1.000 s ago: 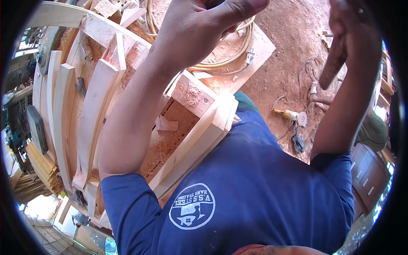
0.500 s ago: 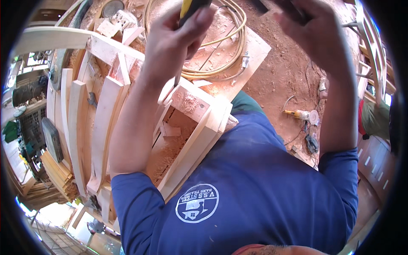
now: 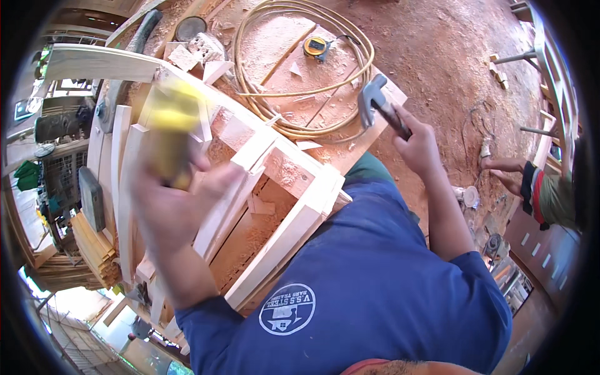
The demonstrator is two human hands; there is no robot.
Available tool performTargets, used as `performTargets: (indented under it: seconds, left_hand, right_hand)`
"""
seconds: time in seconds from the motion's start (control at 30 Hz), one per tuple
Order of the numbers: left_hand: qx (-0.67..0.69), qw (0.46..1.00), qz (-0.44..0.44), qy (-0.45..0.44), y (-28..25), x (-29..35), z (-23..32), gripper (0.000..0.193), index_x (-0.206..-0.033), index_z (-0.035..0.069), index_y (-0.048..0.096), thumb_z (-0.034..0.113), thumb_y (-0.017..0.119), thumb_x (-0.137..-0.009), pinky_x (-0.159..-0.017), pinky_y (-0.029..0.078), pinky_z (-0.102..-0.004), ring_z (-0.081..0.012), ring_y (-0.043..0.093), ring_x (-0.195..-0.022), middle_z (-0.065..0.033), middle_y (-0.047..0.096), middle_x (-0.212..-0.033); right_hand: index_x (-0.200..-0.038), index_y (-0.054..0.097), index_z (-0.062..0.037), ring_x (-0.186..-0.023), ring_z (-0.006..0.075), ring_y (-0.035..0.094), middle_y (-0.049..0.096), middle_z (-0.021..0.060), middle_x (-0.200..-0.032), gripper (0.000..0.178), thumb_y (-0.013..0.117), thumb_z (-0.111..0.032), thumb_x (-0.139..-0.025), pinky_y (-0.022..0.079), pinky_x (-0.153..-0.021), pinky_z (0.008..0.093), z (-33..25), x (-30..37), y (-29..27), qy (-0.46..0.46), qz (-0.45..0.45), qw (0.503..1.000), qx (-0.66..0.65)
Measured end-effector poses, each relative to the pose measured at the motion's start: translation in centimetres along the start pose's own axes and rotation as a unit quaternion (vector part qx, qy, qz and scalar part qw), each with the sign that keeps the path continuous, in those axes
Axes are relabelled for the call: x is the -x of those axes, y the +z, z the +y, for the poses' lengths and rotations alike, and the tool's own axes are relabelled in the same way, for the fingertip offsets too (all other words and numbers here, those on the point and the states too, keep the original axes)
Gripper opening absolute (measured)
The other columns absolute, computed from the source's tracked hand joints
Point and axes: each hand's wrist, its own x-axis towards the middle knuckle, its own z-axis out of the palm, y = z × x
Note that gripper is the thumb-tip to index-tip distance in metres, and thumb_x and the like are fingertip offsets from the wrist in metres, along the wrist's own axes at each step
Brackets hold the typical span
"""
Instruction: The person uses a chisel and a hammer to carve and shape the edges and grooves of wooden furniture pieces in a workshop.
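Observation:
My left hand [image 3: 165, 209], smeared by motion, is over the left part of a pale wooden frame. It holds a chisel [image 3: 174, 112] with a yellow and black handle; its blade cannot be made out now. In my right hand [image 3: 417, 145] is a claw hammer [image 3: 374, 100] with a dark handle, its grey head raised beyond the frame's far corner. Right below and between my hands lies the wooden frame [image 3: 281, 247], its long bars joined at the corner, with shavings and a small wood offcut [image 3: 261, 205] inside.
Beyond the frame, a coiled yellow hose [image 3: 369, 56] and a tape measure [image 3: 316, 47] lie on a board strewn with shavings. Curved wooden pieces [image 3: 129, 187] stand at the left. A power tool [image 3: 465, 195] rests on the dirt floor, near another person's legs [image 3: 505, 174].
My left hand has swung left and nearer with the chisel, away from the frame's joint. My right hand has come down and nearer, bringing the hammer into full view. The tape measure now shows.

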Motion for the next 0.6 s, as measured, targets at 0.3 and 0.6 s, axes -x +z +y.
performTargets:
  seconds: [0.3, 0.6]
  left_hand:
    - [-0.283, 0.941, -0.047, -0.182, 2.7, 9.2, -5.0, 0.058, -0.104, 0.001, 0.069, 0.029, 0.102, -0.065, -0.075, 0.055, -0.0417, -0.0258, 0.070, -0.080, -0.0122, 0.069, -0.085]
    - [-0.043, 0.939, -0.190, -0.283, 0.9, 8.0, -8.1, 0.067, -0.108, 0.000, 0.073, 0.038, 0.103, -0.061, -0.078, 0.054, -0.0388, -0.0259, 0.068, -0.083, -0.0128, 0.072, -0.089]
  right_hand:
    - [-0.148, 0.061, -0.0185, -0.114, 0.0417, 0.072, 0.076, 0.0186, -0.122, 0.060, 0.075, -0.018, -0.090, 0.058, -0.100, 0.0527, -0.5, -2.4, 4.7, -0.077, -0.102, 0.985, 0.117]
    - [-0.152, 0.058, -0.0203, -0.116, 0.0437, 0.070, 0.075, 0.0204, -0.125, 0.062, 0.076, -0.021, -0.093, 0.057, -0.100, 0.0539, 0.1, -3.7, 4.8, -0.096, -0.185, 0.963, 0.168]
